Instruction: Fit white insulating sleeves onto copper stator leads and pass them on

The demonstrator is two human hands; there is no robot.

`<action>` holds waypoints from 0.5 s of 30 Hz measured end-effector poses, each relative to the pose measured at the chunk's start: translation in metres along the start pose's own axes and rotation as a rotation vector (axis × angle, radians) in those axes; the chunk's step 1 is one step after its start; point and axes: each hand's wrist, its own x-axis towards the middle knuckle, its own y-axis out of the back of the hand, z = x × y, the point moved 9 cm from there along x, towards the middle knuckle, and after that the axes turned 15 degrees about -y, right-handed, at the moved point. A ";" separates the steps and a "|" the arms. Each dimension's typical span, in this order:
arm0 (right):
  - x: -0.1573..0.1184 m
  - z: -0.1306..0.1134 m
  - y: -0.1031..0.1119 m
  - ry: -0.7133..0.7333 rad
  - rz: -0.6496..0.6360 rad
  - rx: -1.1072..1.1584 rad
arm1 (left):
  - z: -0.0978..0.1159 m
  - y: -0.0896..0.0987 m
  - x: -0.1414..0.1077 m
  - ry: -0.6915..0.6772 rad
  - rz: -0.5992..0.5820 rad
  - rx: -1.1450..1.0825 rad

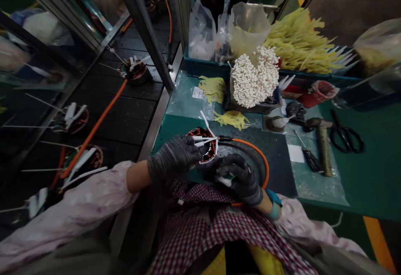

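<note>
Copper-wound ring sits nearer the grey-gloved left hand, grip unclear, forward-left of the grey-gloved right hand, closed around a small white piece.

The left grip covers part of the wound core, and where its fingertips end is hard to make out. Most of the pale piece is hidden by the right grip — too dark and small to identify. The orange cable drops out of sight behind that same grip. Print on the white label is too small to read. The right edge cuts off a clear bag; the far left side is blurred
</note>
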 end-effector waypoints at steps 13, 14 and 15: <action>0.006 0.026 0.054 -0.558 0.241 0.034 | 0.000 0.010 0.068 0.078 0.278 0.040; 0.006 0.031 0.054 -0.569 0.284 0.028 | 0.003 0.013 0.066 0.122 0.346 0.049; 0.006 0.036 0.053 -0.581 0.336 0.028 | 0.007 0.015 0.063 0.172 0.416 0.056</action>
